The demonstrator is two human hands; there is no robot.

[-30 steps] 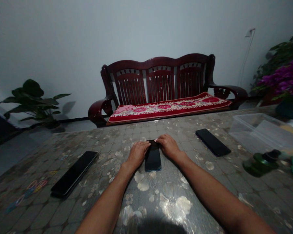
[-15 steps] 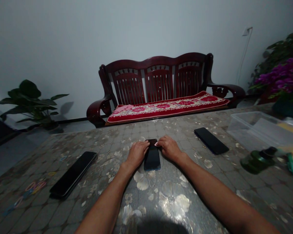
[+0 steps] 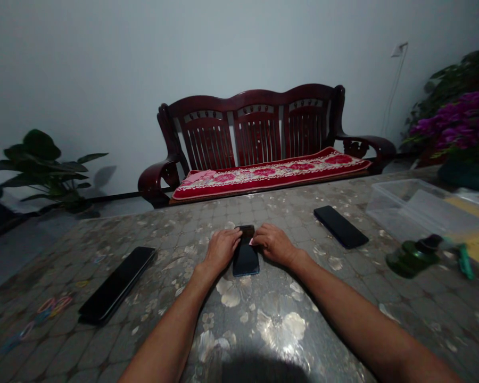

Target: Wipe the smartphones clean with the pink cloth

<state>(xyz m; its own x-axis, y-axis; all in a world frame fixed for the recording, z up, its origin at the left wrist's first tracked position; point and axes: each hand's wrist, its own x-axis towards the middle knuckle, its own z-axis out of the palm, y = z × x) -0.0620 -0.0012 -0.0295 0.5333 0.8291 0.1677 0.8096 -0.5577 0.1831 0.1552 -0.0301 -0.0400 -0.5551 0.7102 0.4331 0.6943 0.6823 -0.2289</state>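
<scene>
A dark smartphone (image 3: 246, 261) with a blue edge lies face up on the table in front of me. My left hand (image 3: 222, 248) holds its left side, fingertips over the upper screen edge. My right hand (image 3: 275, 243) is closed in a pinch at the upper right of the screen. A small pale pink piece (image 3: 251, 241), too small to name surely, pokes out from those fingers and touches the glass.
Another phone (image 3: 340, 227) lies to the right, and a thicker black one (image 3: 117, 284) to the left near coloured bands (image 3: 55, 305). On the right stand a clear plastic box (image 3: 387, 210), a green bottle (image 3: 413, 259) and a teal tool (image 3: 465, 261). A wooden bench (image 3: 259, 127) stands beyond the table.
My right hand has slid the pink piece a little way down the screen towards me. The left hand stays on the phone. The whole view has shifted slightly.
</scene>
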